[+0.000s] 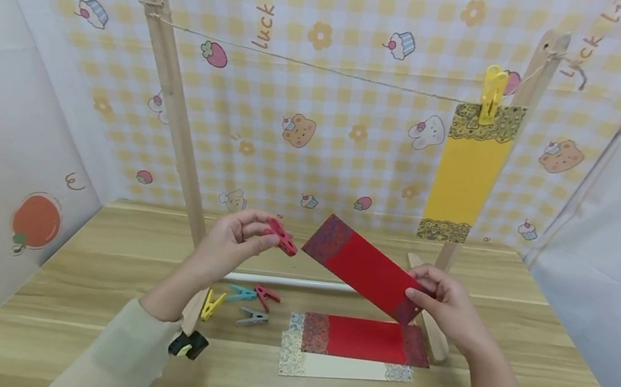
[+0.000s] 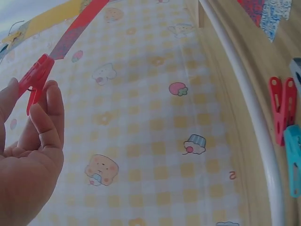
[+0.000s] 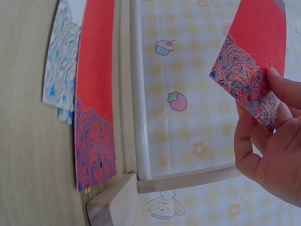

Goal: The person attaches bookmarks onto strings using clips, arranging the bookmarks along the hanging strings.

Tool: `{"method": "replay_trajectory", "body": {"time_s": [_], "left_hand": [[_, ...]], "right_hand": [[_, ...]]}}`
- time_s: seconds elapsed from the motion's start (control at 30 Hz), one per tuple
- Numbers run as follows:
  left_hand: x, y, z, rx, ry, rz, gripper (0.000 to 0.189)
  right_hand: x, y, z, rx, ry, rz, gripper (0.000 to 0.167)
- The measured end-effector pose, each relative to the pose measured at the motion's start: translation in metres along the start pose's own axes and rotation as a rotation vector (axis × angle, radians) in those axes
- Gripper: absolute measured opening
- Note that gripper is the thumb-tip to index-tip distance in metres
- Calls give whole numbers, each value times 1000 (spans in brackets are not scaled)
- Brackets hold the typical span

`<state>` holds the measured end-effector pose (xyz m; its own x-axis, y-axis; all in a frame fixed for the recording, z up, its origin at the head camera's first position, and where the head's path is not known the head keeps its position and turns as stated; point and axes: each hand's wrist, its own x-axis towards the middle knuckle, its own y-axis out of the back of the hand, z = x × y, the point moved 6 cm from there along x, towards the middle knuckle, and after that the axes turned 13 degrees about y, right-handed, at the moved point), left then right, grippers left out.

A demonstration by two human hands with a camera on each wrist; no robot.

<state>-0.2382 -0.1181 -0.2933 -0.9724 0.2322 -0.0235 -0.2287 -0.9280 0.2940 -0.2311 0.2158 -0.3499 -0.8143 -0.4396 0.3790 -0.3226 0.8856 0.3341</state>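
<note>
Between thumb and fingers my left hand (image 1: 230,245) pinches a red clothespin (image 1: 282,237), raised over the table; the left wrist view shows the clothespin (image 2: 36,80) by its handle ends. My right hand (image 1: 446,305) grips one end of a red card (image 1: 368,268) with dark patterned ends, its thumb flat on the face. The card tilts, its far end up near the clothespin. Above hangs a string (image 1: 319,67) tied between two wooden posts. A yellow card (image 1: 464,178) hangs at its right end from a yellow clothespin (image 1: 492,95).
On the table (image 1: 230,379) lie another red card (image 1: 366,340) and, beneath it, a white card (image 1: 345,369). Several clothespins lie to their left: yellow (image 1: 212,305), blue (image 1: 241,293), red (image 1: 266,297) and grey (image 1: 253,317). A white rod (image 1: 289,282) runs between the posts' feet.
</note>
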Motion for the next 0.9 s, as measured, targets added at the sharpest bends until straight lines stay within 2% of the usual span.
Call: {"method": "replay_trajectory", "body": {"time_s": [0.27, 0.4, 0.57, 0.73, 0.9], "left_hand": [[1, 3, 23, -82, -90, -16, 35], [1, 5, 35, -102, -104, -1, 35], [2, 8, 48, -95, -112, 35, 36], [3, 8, 60, -58, -160, 64, 34], [4, 7, 72, -54, -217, 75, 32]], "right_hand": [[3, -1, -7, 12, 4, 78, 22], [4, 1, -10, 25, -1, 123, 22], [5, 4, -13, 98, 5, 204, 15], [6, 6, -18, 193, 43, 285, 19], [7, 9, -23, 206, 63, 336, 20]]}}
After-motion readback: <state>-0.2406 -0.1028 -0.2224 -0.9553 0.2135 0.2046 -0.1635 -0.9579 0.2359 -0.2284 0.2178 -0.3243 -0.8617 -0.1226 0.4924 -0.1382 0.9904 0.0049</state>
